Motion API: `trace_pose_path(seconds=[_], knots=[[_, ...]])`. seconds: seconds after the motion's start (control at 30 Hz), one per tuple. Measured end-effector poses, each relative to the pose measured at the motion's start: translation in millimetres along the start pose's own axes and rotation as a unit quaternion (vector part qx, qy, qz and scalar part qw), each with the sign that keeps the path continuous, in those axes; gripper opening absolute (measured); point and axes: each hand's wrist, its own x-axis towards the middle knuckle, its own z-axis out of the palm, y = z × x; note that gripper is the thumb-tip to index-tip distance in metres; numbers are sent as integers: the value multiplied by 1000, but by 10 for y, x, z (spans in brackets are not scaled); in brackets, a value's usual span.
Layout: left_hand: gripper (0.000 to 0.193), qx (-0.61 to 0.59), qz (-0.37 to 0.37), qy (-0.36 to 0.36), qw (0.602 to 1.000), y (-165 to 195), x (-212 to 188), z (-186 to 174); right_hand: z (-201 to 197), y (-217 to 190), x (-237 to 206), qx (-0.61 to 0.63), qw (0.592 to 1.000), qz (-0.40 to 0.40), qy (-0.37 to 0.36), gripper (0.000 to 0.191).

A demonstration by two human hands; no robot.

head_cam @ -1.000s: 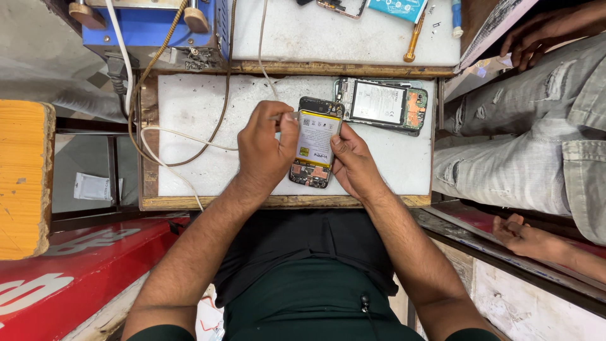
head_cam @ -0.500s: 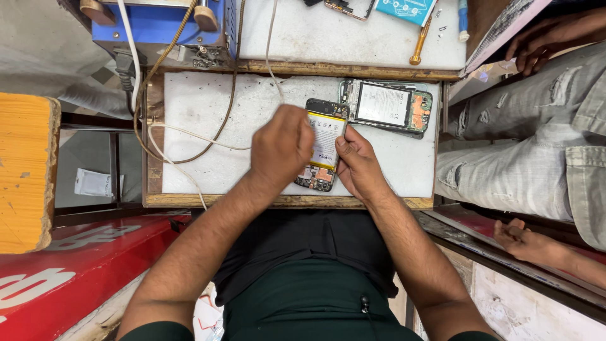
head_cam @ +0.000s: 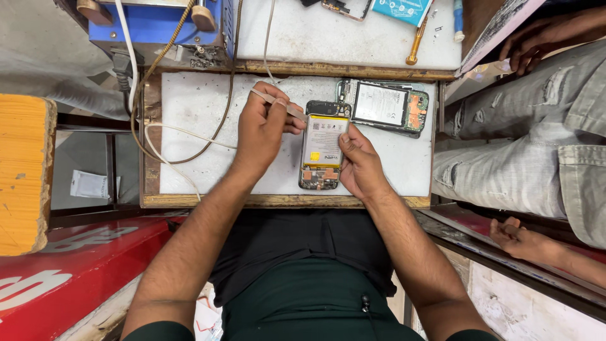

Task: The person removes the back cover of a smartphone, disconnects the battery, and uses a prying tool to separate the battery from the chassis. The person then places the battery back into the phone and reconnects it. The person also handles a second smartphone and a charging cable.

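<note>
Two opened phones are sitting on the white work mat (head_cam: 208,113): one with a yellow-edged battery (head_cam: 323,151) near its middle, another opened phone (head_cam: 385,106) at its far right corner. One pair of tweezers (head_cam: 278,104), one brass-handled screwdriver (head_cam: 418,39) lying beyond the mat, one blue machine (head_cam: 158,28) sitting beyond its far left corner.

A small wooden work board (head_cam: 208,201) with a white, worn top lies in the middle, framed by a brown wooden edge. Behind it stands a second white board (head_cam: 328,44), also with a wooden rim. At the upper left there is a blue machine (head_cam: 158,28) with cables that run down over the first board. On the far left stands a yellow-orange block (head_cam: 22,170). Below it a red panel (head_cam: 69,265) goes diagonally. Between them a grey surface (head_cam: 82,177) is seen with a small white paper (head_cam: 88,185) on it. The light is even and soft, without strong shadows.
</note>
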Motion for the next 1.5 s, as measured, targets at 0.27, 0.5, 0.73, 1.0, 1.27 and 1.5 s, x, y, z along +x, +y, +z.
trace_pose_path(seconds=[0.27,0.5,0.73,1.0,1.27,1.5], knots=[[9,217,113,0,970,32,-265,170,0,-4,-1,-12,1000,-2,28,48],[12,43,44,-23,998,141,-117,177,77,-51,14,-6,999,-7,53,52],[14,307,238,-52,920,626,-324,366,527,-315,-86,-342,919,-189,56,67],[15,230,227,-105,941,633,-357,478,507,-751,-218,-321,940,-79,87,36],[16,238,240,-113,935,507,-333,582,352,-805,-150,-284,953,-48,94,27],[22,339,376,-39,861,446,-515,655,360,-790,-104,-275,953,-51,112,19]])
